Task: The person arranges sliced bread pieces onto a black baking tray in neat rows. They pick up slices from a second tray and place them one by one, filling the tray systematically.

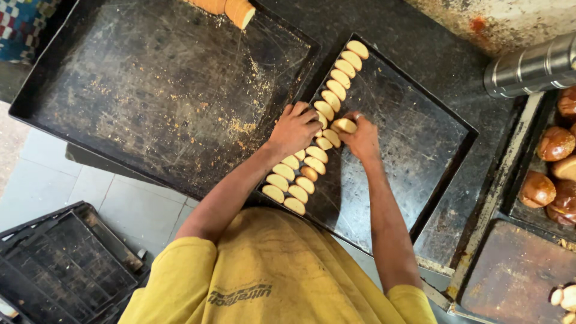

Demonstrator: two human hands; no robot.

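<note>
A pale rusk slice (345, 125) held between the fingers (354, 117) of the right hand (362, 139), which are closed on it, just above the near-left part of a black baking tray (414, 138). The slice sits at the inner edge of the rows of rusk slices (327, 114) that run along the tray's left rim, from the far corner down to the near corner; the near half of the run is two slices wide, the far half one slice wide. The left hand (294, 129) lies flat on the rows, fingers bent down over the slices and touching them; whether it grips any one slice cannot be told. The rest of this tray is bare scratched metal. To the left, touching the first tray's rim, lies a larger black tray (150, 90) strewn with crumbs (240, 126), with a cut loaf (231, 9) at its far edge. Both trays rest on a dark table (432, 42). At right stand a steel container (534, 66) and a tray of browned buns (555, 144). A black crate (66, 264) stands on the tiled floor (132, 210) at lower left. The person wears a yellow shirt (270, 270).
</note>
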